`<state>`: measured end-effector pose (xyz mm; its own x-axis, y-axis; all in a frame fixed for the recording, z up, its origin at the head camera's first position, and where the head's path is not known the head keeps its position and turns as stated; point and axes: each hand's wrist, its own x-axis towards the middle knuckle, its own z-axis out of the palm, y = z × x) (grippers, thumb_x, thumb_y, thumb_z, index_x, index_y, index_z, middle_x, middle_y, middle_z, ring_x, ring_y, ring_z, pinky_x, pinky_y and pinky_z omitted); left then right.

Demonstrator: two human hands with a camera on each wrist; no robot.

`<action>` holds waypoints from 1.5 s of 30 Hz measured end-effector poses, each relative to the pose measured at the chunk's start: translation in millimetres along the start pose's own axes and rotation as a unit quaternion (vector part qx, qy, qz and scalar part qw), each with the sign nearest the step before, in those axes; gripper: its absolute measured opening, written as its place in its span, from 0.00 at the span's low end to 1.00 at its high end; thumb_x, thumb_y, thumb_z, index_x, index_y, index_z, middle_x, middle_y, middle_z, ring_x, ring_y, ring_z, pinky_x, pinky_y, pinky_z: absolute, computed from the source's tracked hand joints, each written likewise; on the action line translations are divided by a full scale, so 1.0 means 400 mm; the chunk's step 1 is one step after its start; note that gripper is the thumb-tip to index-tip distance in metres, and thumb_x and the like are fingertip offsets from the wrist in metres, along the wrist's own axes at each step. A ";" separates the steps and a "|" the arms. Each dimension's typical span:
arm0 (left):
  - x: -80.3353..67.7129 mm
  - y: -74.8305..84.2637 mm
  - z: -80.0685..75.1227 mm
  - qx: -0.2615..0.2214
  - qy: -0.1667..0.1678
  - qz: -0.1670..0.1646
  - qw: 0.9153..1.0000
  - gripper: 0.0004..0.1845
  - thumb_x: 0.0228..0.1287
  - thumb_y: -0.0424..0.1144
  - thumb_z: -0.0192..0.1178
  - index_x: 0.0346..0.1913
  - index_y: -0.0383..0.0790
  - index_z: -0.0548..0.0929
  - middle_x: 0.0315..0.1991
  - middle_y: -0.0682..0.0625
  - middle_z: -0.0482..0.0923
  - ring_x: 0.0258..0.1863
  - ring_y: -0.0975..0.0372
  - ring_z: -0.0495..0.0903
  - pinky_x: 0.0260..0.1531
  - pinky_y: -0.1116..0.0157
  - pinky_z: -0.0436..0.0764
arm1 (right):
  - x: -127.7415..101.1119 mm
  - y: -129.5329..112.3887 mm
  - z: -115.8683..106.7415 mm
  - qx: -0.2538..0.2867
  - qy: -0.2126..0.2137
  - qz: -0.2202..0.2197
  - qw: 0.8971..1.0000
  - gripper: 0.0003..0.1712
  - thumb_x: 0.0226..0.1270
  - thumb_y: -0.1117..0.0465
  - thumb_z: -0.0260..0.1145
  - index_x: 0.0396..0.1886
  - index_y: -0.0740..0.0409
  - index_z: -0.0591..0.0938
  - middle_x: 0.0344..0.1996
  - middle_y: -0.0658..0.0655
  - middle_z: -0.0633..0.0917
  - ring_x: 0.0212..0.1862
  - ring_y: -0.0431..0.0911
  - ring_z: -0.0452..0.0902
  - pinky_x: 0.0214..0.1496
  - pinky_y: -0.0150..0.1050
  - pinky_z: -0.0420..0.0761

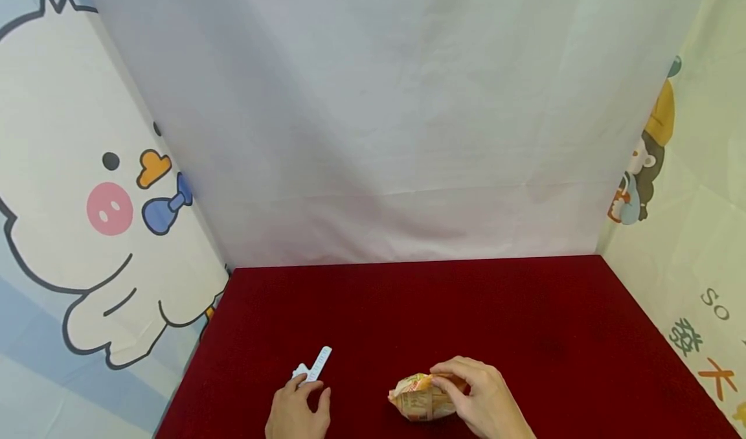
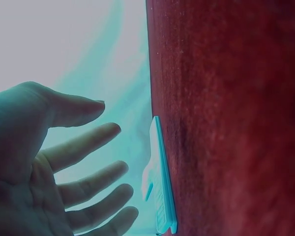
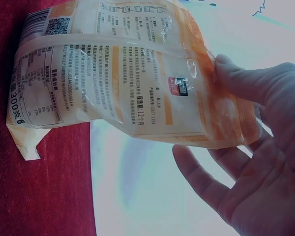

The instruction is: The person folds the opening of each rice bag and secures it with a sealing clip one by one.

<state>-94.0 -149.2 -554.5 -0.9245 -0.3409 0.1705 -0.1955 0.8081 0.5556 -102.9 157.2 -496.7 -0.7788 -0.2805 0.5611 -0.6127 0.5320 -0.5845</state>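
A printed orange and clear plastic food packet (image 1: 421,401) rests on the dark red table. My right hand (image 1: 480,393) pinches its orange end between thumb and fingers. In the right wrist view, the packet (image 3: 98,78) shows rows of small text, a barcode and a crease near one end. To the left lies a pale blue strip with a side tab, like a bag clip (image 1: 318,364). My left hand (image 1: 298,410) is just in front of it, thumb apart from the fingers. From the left wrist, the clip (image 2: 160,187) lies flat beyond the relaxed fingertips, with a gap between.
The dark red table top (image 1: 408,316) reaches back to a white cloth wall (image 1: 408,135). Another cloth with a cartoon bird (image 1: 64,128) hangs along the left, and a printed pale cloth (image 1: 688,245) along the right.
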 end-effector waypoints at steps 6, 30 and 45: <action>0.002 -0.004 0.001 0.001 -0.019 -0.004 1.000 0.12 0.60 0.47 0.75 0.43 0.46 0.94 0.61 0.38 0.85 0.59 0.40 0.82 0.44 0.37 0.85 | 0.001 -0.003 -0.002 -0.001 -0.003 -0.001 1.000 0.13 0.61 0.70 0.79 0.41 0.49 0.92 0.37 0.43 0.92 0.33 0.26 0.75 0.28 0.26 0.77; 0.007 -0.015 -0.004 0.012 -0.061 -0.008 0.998 0.16 0.60 0.48 0.73 0.47 0.44 0.93 0.61 0.37 0.85 0.58 0.38 0.83 0.48 0.36 0.84 | -0.002 -0.001 0.000 0.005 0.000 -0.008 1.000 0.14 0.59 0.71 0.80 0.42 0.50 0.91 0.36 0.44 0.92 0.33 0.26 0.75 0.28 0.26 0.77; 0.009 -0.013 -0.003 0.029 -0.086 -0.017 0.996 0.18 0.61 0.49 0.73 0.49 0.43 0.92 0.63 0.34 0.83 0.60 0.35 0.81 0.51 0.35 0.83 | -0.002 -0.001 0.000 0.003 0.000 -0.004 1.000 0.13 0.61 0.70 0.79 0.41 0.49 0.91 0.37 0.44 0.92 0.33 0.27 0.76 0.29 0.26 0.78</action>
<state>-95.9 -155.3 -555.9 -0.9584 -0.2853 0.0079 -0.2416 0.8255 0.5101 -102.2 157.2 -497.0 -0.7732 -0.2845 0.5667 -0.6202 0.5252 -0.5826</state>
